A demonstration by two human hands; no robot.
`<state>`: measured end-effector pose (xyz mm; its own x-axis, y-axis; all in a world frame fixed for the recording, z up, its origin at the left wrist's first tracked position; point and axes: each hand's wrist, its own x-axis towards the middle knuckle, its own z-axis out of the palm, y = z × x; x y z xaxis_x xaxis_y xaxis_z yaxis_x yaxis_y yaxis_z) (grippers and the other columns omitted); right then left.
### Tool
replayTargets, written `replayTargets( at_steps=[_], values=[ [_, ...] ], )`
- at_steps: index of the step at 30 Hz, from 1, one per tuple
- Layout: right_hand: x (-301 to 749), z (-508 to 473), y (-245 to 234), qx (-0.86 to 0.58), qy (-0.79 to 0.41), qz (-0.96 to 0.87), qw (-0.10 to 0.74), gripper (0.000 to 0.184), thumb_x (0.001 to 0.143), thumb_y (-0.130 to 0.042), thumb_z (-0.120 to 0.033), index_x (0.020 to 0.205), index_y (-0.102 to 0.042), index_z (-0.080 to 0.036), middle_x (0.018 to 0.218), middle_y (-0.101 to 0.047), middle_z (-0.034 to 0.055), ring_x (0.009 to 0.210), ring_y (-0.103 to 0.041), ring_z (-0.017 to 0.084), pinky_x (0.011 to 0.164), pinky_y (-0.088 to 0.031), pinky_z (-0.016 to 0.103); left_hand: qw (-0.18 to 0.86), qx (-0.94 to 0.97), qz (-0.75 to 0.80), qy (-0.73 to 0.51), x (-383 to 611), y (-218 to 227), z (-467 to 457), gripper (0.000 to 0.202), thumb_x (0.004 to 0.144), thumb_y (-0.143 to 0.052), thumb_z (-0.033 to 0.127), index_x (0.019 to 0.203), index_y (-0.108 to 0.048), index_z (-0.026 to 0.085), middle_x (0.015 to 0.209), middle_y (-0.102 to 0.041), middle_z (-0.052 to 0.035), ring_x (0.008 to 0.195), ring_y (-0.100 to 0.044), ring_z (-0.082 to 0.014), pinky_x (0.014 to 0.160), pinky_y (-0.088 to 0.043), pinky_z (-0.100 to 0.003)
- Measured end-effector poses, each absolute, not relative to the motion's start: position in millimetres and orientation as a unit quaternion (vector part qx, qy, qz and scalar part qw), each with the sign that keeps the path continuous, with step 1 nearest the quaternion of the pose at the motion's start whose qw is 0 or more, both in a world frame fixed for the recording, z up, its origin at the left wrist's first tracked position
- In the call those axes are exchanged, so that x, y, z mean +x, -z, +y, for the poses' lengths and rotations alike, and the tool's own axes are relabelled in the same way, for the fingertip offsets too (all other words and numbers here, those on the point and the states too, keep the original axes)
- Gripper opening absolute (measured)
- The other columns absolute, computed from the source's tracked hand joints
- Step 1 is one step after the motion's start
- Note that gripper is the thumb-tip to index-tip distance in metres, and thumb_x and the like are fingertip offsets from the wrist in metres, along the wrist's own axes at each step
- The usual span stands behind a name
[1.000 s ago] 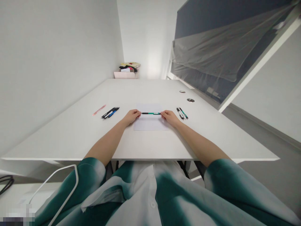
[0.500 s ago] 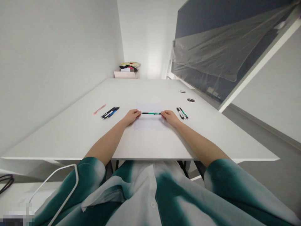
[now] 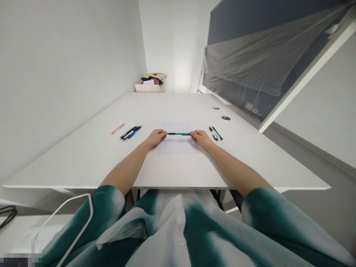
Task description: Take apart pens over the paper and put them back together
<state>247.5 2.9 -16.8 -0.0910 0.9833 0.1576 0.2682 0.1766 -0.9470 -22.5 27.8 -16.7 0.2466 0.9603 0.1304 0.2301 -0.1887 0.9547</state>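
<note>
A green pen with a black grip (image 3: 179, 134) is held level, left to right, between my two hands. The fingertips of my left hand (image 3: 157, 138) pinch its tip end, and those of my right hand (image 3: 200, 138) pinch the other end, where the clip sits. Beneath the pen, a white sheet of paper (image 3: 178, 147) lies flat. Several black and blue pens (image 3: 130, 132) lie side by side left of my left hand. Beyond my right hand lie a black-and-white pen (image 3: 213, 134) and a green-and-black pen (image 3: 217, 133).
A pink pen-like stick (image 3: 117, 129) lies at the left of the white table (image 3: 178, 174). Two round metal table inserts (image 3: 226, 118) sit near its right edge. A pink box with cloth-like items (image 3: 147, 88) stands at the far end. A plastic-covered dark panel (image 3: 250, 63) rises on the right.
Both hands keep their places and grip. The pen has rolled slightly between the fingers, so its clip now shows less toward me.
</note>
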Motion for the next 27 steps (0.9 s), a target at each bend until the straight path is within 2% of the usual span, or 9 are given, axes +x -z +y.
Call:
replayTargets(
  at_steps=[13,19,27],
  values=[
    [247.1,2.8,15.7,-0.511,-0.399,-0.62,0.443,0.045,0.074,-0.064,-0.061,0.064,-0.059,-0.018,0.06,-0.059,0.0031,0.06,-0.049,0.014,0.06,-0.041,0.027,0.43,0.664,0.465,-0.397,-22.5,12.6,23.3,0.035,0.076,-0.06,0.051,0.063,-0.057,0.018,0.059,-0.055,-0.0016,0.06,-0.046,-0.0134,0.062,-0.037,-0.029],
    [247.1,3.5,16.2,-0.509,-0.389,-0.631,0.438,0.05,0.071,-0.061,-0.069,0.063,-0.058,-0.019,0.059,-0.057,0.0029,0.059,-0.048,0.014,0.059,-0.039,0.027,0.44,0.656,0.46,-0.405,-22.8,13.3,23.8,0.034,0.079,-0.061,0.046,0.061,-0.057,0.017,0.06,-0.057,-0.0024,0.06,-0.048,-0.0134,0.064,-0.04,-0.03],
    [246.9,2.9,16.2,-0.51,-0.397,-0.621,0.444,0.046,0.073,-0.063,-0.063,0.062,-0.058,-0.018,0.058,-0.058,0.0022,0.059,-0.049,0.013,0.059,-0.04,0.027,0.437,0.654,0.469,-0.403,-21.8,12.4,23.0,0.034,0.08,-0.06,0.044,0.06,-0.057,0.017,0.059,-0.056,-0.0015,0.058,-0.047,-0.0126,0.064,-0.04,-0.029]
  ],
)
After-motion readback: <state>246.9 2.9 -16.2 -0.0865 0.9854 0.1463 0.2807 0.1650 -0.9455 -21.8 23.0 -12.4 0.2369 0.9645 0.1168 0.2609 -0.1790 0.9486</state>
